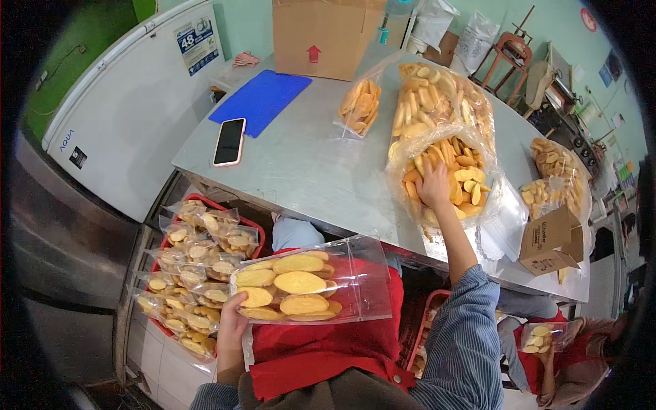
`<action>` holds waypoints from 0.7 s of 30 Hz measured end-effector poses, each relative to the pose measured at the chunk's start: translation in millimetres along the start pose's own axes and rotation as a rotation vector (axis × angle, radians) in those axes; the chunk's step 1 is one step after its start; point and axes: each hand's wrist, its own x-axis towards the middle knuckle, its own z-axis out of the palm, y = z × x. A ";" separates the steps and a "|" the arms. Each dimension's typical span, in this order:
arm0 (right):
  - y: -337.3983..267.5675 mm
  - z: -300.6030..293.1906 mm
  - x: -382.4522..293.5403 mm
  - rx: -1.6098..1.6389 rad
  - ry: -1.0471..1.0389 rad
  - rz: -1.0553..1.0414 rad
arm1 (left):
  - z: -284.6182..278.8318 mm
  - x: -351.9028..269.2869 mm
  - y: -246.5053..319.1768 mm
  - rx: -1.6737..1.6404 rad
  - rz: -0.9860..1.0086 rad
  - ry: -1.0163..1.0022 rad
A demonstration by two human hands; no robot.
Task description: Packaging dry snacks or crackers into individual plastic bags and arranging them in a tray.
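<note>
My left hand (233,315) grips the bottom end of a clear plastic bag (364,282) partly filled with flat oval yellow biscuits (300,282). The bag lies sideways above my red apron (328,348), its unfilled end towards the right. My right hand (434,184) reaches into a large open plastic sack (397,166) of similar biscuits (469,179) on the metal table. Its fingertips are down among the biscuits, so whether they pinch any is hidden. Behind this sack stands another big clear sack (428,97) full of biscuits.
A small filled bag (360,107), a phone (229,142), a blue sheet (266,100) and a large cardboard box (323,41) are on the metal table (302,169). A small open carton (551,241) sits right. A red crate (259,230) holds several packed bags. A co-worker's hand (547,353) holds a bag.
</note>
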 end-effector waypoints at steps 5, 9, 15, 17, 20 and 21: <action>36.1 14.6 25.0 0.278 0.265 -0.035 | 7.7 -3.9 3.7 -0.012 0.008 -0.009; 110.4 38.6 54.3 0.559 0.102 0.245 | 14.4 -7.0 3.8 -0.009 0.004 -0.005; 72.6 16.1 45.1 0.566 -0.090 0.179 | 12.1 -11.8 2.4 -0.007 0.006 0.110; 74.0 9.1 33.7 0.502 -0.014 0.118 | 17.9 -8.7 5.9 0.003 -0.003 0.047; 46.6 -17.6 23.6 0.468 -0.047 0.053 | 22.1 -10.7 6.7 0.022 0.009 0.045; 42.4 -21.2 19.2 0.470 -0.051 0.053 | 20.6 -10.1 6.1 0.023 0.008 0.050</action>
